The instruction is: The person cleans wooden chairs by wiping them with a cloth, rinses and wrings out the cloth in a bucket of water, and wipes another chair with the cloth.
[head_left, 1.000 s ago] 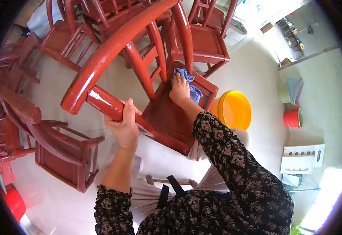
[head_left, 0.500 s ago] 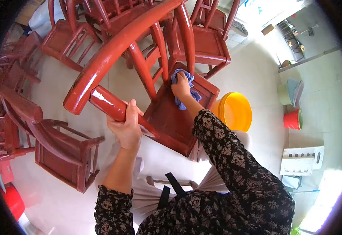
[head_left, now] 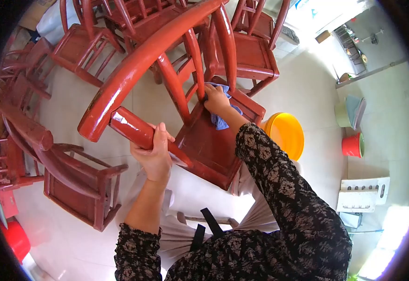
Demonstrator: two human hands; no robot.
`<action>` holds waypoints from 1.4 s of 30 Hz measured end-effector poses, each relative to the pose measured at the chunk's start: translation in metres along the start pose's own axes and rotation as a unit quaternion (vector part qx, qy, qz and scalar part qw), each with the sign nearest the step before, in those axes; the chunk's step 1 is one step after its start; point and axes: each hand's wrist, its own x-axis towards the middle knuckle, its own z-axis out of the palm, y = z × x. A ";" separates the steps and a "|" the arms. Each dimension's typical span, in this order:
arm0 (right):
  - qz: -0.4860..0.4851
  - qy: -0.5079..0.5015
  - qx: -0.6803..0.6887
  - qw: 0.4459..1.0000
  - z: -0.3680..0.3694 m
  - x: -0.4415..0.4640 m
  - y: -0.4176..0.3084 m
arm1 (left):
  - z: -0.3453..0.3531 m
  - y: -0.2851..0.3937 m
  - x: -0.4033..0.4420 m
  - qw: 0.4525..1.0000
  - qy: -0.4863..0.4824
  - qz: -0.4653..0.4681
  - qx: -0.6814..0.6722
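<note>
R hand (head_left: 217,100), on blue cloth (head_left: 221,122), has just shifted twd the back spindle (head_left: 196,65) of the red chair (head_left: 207,150), so work's prob. at seat's rear edge. Its grip's partly hidden, can't tell. L hand (head_left: 155,157) stays clamped round the arm support (head_left: 132,127), approx. unchanged. Chair's in front of person, yellow bucket (head_left: 287,136) nearby.

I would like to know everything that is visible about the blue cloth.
The cloth is blue and looks like soft, thin fabric. It is crumpled, with folds showing, not spread flat. It lies on the wooden-looking red seat of the chair, towards the far end as the camera sees it. The right hand is on top and covers its middle, so one part shows beyond the hand and another hangs loose on the near side. Its full shape, and whether it is wet, cannot be told.
</note>
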 end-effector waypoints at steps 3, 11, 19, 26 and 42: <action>0.019 0.004 -0.002 1.000 -0.007 -0.011 -0.005 | 0.000 0.003 0.001 1.000 -0.001 0.003 -0.016; 0.119 0.065 0.011 0.991 0.012 -0.016 -0.015 | -0.001 0.003 0.000 1.000 -0.019 -0.017 -0.007; 0.223 0.073 0.030 0.972 0.015 -0.029 -0.023 | -0.001 0.002 0.000 1.000 -0.015 -0.015 -0.007; 0.068 -0.003 -0.231 0.971 0.004 -0.030 -0.005 | -0.001 0.000 0.002 0.999 -0.009 -0.023 -0.021; 0.154 -0.029 -0.208 0.965 -0.013 -0.006 0.000 | 0.002 0.001 0.002 1.000 -0.024 -0.003 -0.010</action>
